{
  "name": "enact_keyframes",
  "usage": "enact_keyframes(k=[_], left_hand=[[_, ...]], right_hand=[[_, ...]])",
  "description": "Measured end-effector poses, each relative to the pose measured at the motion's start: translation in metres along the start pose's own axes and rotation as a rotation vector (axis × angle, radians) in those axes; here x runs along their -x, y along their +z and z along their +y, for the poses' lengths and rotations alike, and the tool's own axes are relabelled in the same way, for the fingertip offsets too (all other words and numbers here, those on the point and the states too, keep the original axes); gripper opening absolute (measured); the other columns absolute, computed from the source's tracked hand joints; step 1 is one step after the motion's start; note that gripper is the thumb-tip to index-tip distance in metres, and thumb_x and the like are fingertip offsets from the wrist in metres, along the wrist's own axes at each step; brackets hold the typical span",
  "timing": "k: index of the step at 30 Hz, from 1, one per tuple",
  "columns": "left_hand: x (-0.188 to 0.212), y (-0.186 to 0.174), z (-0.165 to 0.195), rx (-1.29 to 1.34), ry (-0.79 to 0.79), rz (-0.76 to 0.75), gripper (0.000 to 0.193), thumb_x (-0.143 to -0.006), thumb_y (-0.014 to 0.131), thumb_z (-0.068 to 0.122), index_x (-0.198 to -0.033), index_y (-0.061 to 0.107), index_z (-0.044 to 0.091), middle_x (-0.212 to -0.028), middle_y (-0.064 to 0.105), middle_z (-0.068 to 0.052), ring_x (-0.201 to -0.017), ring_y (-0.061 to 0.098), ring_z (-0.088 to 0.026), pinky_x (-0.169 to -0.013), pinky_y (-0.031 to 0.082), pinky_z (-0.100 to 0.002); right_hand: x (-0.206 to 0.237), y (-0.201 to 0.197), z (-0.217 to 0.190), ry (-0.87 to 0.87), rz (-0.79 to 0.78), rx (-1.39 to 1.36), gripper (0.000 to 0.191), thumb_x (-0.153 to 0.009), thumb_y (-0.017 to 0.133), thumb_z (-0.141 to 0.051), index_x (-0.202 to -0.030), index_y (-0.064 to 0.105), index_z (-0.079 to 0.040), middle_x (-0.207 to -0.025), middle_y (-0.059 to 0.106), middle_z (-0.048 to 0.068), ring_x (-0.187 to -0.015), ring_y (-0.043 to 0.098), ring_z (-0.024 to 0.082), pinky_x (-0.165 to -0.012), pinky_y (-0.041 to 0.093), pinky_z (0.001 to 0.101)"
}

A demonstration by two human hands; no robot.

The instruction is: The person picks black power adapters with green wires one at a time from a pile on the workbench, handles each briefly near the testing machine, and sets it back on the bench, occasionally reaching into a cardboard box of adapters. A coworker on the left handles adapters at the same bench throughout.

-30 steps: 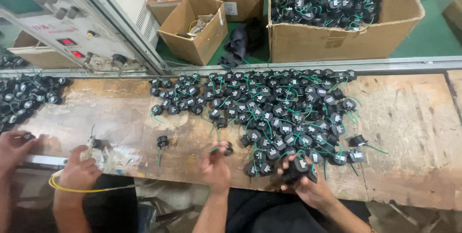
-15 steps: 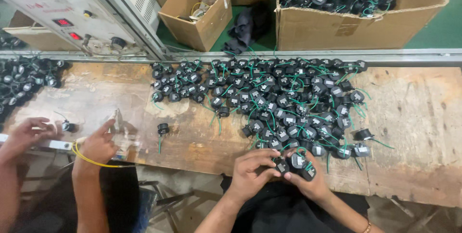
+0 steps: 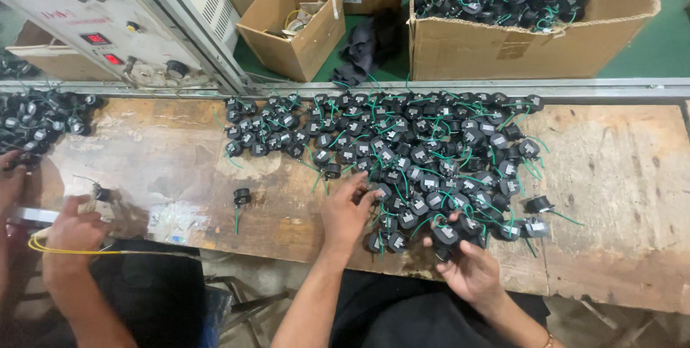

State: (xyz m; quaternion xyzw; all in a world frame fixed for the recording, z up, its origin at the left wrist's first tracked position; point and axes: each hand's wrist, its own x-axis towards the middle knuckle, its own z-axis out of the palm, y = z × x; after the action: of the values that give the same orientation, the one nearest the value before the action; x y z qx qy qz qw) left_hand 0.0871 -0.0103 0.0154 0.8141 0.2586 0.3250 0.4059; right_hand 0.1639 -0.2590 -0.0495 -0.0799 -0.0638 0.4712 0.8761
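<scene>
The left hand [image 3: 346, 213] lies palm down on the worn wooden tabletop [image 3: 611, 197], fingers loosely spread and narrow, with the fingertips touching the near left edge of the pile of small black coils [image 3: 402, 150]. It does not appear to grip any part, though the fingertips are partly hidden among the coils.

The right hand [image 3: 471, 270] is at the near edge of the tabletop, fingers curled around one black coil [image 3: 444, 234] with a white label on top. This coil sits against the near rim of the pile, just beside other coils with green wire leads.

The pile covers the middle of the tabletop, from the far rail to the near edge. One single coil [image 3: 242, 196] stands apart to the left of the pile, its green lead pointing toward the near edge.

At the far left, another person's hand [image 3: 72, 231] rests on the tabletop edge above a yellow wire [image 3: 65, 250]. A second heap of coils [image 3: 39, 121] lies beyond it.

Behind the rail stand a large cardboard box [image 3: 503, 49] filled with the same coils, a small open cardboard box [image 3: 298, 24], and a grey control panel [image 3: 93, 21] with knobs and red displays.
</scene>
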Motion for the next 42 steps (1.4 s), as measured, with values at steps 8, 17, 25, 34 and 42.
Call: enact_keyframes(k=[8,17,25,34,42], left_hand=[[0.047,-0.016,0.019,0.841,0.002,-0.161,0.019,-0.084,0.075,-0.008,-0.1,0.074,0.001,-0.097,0.078,-0.012,-0.092,0.077,-0.023,-0.083,0.064,-0.036],[0.052,0.003,0.078,0.333,0.562,-0.225,0.026,-0.082,0.077,-0.008,-0.103,0.074,0.005,-0.105,0.077,-0.009,-0.094,0.076,-0.027,-0.082,0.061,-0.036],[0.072,0.002,0.049,0.56,0.198,-0.398,0.031,-0.074,0.087,-0.004,-0.092,0.063,0.004,-0.102,0.075,-0.011,-0.093,0.071,-0.019,-0.082,0.056,-0.031],[0.078,0.005,-0.001,0.583,0.306,-0.149,0.032,-0.07,0.088,0.002,-0.093,0.066,0.001,-0.106,0.071,-0.012,-0.101,0.067,-0.018,-0.089,0.054,-0.031],[0.031,-0.023,-0.042,0.441,0.084,0.031,0.031,-0.091,0.062,-0.002,-0.121,0.068,0.004,-0.126,0.066,-0.009,-0.105,0.064,-0.022,-0.094,0.052,-0.034]], right_hand=[[-0.001,0.009,0.013,-0.071,0.024,0.189,0.061,-0.084,0.076,-0.005,-0.134,0.042,-0.014,-0.139,0.047,0.01,-0.133,0.055,0.033,-0.106,0.056,0.0533],[0.003,0.007,0.01,-0.027,0.03,0.231,0.063,-0.091,0.071,0.01,-0.141,0.04,-0.014,-0.126,0.052,0.016,-0.116,0.06,0.031,-0.092,0.055,0.0517],[0.005,0.004,0.014,-0.118,-0.044,0.523,0.06,-0.081,0.075,0.008,-0.13,0.045,-0.009,-0.135,0.049,0.017,-0.125,0.054,0.03,-0.101,0.052,0.0463],[0.005,0.036,-0.002,-0.067,-0.027,0.503,0.06,-0.073,0.079,0.008,-0.121,0.047,-0.008,-0.134,0.045,0.015,-0.126,0.052,0.031,-0.09,0.055,0.0518],[-0.153,0.137,-0.128,-0.353,0.001,0.606,0.053,-0.087,0.067,0.013,-0.13,0.053,-0.014,-0.127,0.057,0.009,-0.115,0.064,0.029,-0.093,0.058,0.0522]])
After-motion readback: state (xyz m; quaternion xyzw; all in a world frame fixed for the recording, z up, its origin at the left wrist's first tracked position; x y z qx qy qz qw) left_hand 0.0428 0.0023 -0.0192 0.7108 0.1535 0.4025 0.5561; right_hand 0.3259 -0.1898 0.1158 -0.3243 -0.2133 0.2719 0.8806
